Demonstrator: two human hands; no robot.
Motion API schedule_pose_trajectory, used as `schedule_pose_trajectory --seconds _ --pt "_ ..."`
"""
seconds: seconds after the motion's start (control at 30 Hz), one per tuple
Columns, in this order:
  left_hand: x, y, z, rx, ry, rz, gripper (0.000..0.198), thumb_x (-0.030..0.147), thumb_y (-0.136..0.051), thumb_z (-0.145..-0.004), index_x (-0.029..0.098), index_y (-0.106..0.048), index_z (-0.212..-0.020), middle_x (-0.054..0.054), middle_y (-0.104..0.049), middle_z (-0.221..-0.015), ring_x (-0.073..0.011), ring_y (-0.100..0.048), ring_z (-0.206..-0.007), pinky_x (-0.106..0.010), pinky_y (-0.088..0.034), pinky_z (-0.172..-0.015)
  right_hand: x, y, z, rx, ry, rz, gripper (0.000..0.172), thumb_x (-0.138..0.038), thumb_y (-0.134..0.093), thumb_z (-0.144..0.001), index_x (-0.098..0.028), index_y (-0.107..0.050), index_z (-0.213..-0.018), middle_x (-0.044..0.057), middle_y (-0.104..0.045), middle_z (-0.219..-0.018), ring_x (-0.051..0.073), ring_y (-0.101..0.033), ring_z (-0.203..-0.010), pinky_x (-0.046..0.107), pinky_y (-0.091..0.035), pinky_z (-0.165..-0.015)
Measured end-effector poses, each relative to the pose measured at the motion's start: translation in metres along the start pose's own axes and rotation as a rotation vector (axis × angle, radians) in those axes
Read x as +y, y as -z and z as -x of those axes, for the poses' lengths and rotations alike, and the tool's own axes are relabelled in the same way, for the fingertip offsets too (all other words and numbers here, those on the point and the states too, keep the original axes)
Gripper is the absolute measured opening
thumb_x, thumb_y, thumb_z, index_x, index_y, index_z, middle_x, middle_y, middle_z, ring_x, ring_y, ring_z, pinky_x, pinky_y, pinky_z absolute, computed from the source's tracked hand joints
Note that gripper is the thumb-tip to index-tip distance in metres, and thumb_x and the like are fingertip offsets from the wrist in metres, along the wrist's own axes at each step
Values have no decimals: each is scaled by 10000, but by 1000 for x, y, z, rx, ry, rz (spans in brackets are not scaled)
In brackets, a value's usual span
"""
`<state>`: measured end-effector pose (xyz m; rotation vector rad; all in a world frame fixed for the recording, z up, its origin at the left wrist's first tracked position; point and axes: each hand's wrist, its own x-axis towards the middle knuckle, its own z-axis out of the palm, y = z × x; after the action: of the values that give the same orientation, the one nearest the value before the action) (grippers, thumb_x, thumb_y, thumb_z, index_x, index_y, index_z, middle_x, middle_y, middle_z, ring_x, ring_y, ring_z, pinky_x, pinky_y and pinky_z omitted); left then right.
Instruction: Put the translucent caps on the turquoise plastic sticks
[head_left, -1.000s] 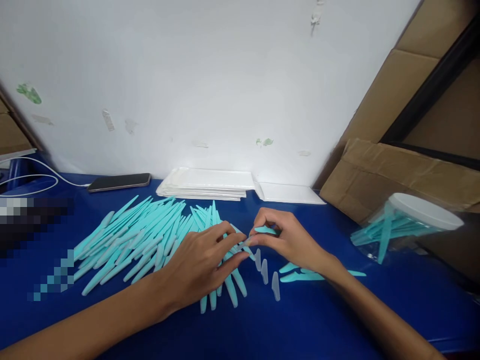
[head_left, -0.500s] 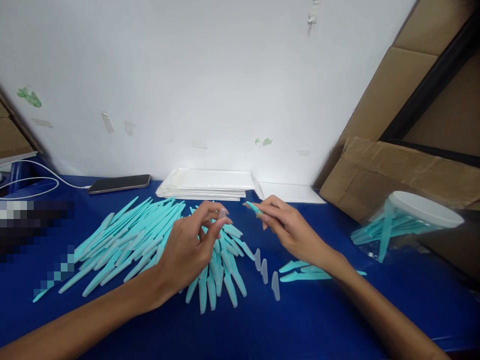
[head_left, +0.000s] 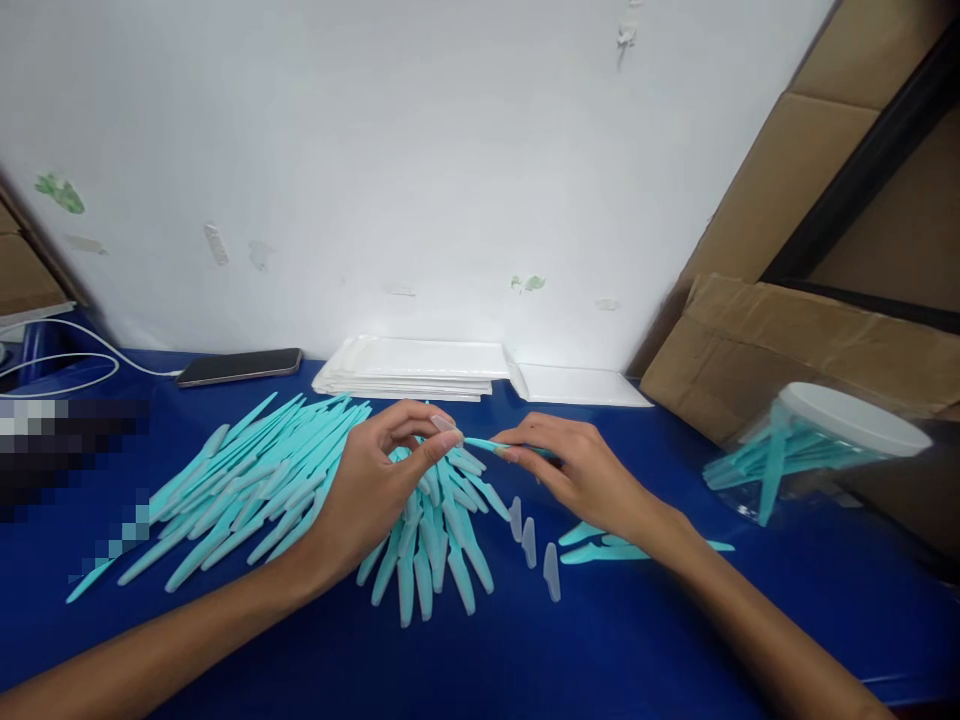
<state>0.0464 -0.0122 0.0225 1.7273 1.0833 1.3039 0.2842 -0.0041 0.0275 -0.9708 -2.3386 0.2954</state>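
Observation:
My left hand (head_left: 375,485) pinches a small translucent cap (head_left: 442,425) between thumb and forefinger, just above the pile. My right hand (head_left: 577,470) grips a teal plastic stick (head_left: 487,446) that points left, its tip meeting the cap. Under both hands lies a wide heap of teal sticks (head_left: 277,475) on the blue table (head_left: 600,640). Three loose translucent caps (head_left: 531,542) lie in a row below my right hand. A few teal sticks (head_left: 600,548) rest beside my right wrist.
A clear jar with a white lid (head_left: 817,445) holds more teal sticks at the right. Cardboard (head_left: 787,345) leans behind it. A stack of white packets (head_left: 420,368) and a dark phone (head_left: 238,366) lie by the wall; white cables (head_left: 60,360) run at far left.
Both hands lifted off the pile and came apart, the left taking up a cap, the right a stick. Now they have closed together again, stick tip against cap.

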Motion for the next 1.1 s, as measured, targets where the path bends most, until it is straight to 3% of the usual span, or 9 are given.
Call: schedule_pose_trajectory --seconds 0.27,0.43,0.73,0.83,0.97,1.03,1.1 --pt "-1 -4 8 -122 48 -15 189 429 -709 -880 244 -722 -916 6 -718 -895 -149 -665 -819 -269 -521 -722 -3 -6 2 7 55 -41 247 -316 -556 -1019 -284 -699 -1218 17 -723 -971 159 -670 -835 258 -496 -728" --pt "-3 -5 11 -199 0 -89 165 416 -676 -911 271 -734 -860 41 -669 -786 -106 -566 -695 -238 -449 -633 -6 -9 5 30 -12 -180 352 -367 -606 -990 -311 -596 -1337 -10 -742 -900 131 -677 -698 239 -537 -673" --pt "-3 -5 12 -220 -77 -230 183 414 -626 -938 278 -745 -905 36 -701 -822 -121 -559 -712 -255 -422 -622 -2 -14 7 -3 4 -229 372 -403 -604 -986 -294 -590 -1342 2 -751 -902 134 -686 -678 231 -556 -629" --pt "-4 -7 16 -246 -181 -319 174 348 -594 -954 257 -737 -914 30 -692 -767 -128 -554 -683 -280 -431 -649 -7 -13 7 -17 44 -221 358 -375 -604 -993 -308 -583 -1344 -1 -758 -958 127 -702 -740 211 -533 -641" --pt "-6 -8 20 -269 -452 -440 169 201 -543 -967 220 -709 -939 31 -677 -722 -112 -554 -632 -296 -451 -695 -15 -6 4 -121 6 -200 413 -411 -619 -978 -350 -551 -1381 -29 -758 -940 99 -640 -599 203 -456 -535" --pt "-9 -6 18 -236 -563 -501 144 166 -556 -956 198 -696 -959 16 -677 -740 -109 -573 -639 -263 -443 -618 -12 2 2 -158 -57 -132 455 -445 -647 -953 -373 -534 -1388 -29 -752 -977 124 -667 -670 226 -482 -595" --pt "-11 -2 13 -166 -658 -586 121 150 -579 -942 169 -688 -991 4 -675 -747 -103 -587 -624 -237 -423 -540 -1 11 2 -150 -130 -11 538 -489 -669 -924 -383 -488 -1420 -7 -740 -1054 189 -700 -873 291 -520 -745"
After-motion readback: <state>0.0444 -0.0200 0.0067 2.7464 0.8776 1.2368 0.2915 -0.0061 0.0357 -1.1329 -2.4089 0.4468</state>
